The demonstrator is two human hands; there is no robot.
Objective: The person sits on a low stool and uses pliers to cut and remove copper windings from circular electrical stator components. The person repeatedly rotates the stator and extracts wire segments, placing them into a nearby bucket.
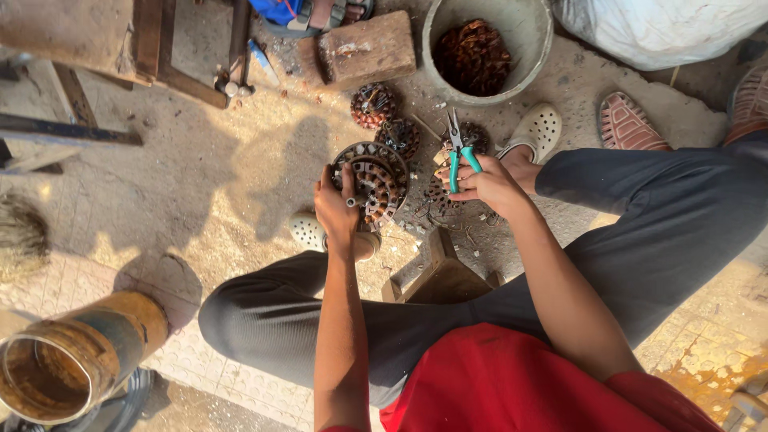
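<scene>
Left hand grips the near-left rim of the round motor stator, tilted on the ground between the feet. Right hand is closed on teal-handled pliers, tips up, just right of the stator. Two more stators crowd the far edge; bare floor lies left.

White plastic sack, bulging, at the top right corner, on the ground.

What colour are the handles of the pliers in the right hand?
Teal green, on the pliers held by the right hand; the head view shows them clearly.
</scene>
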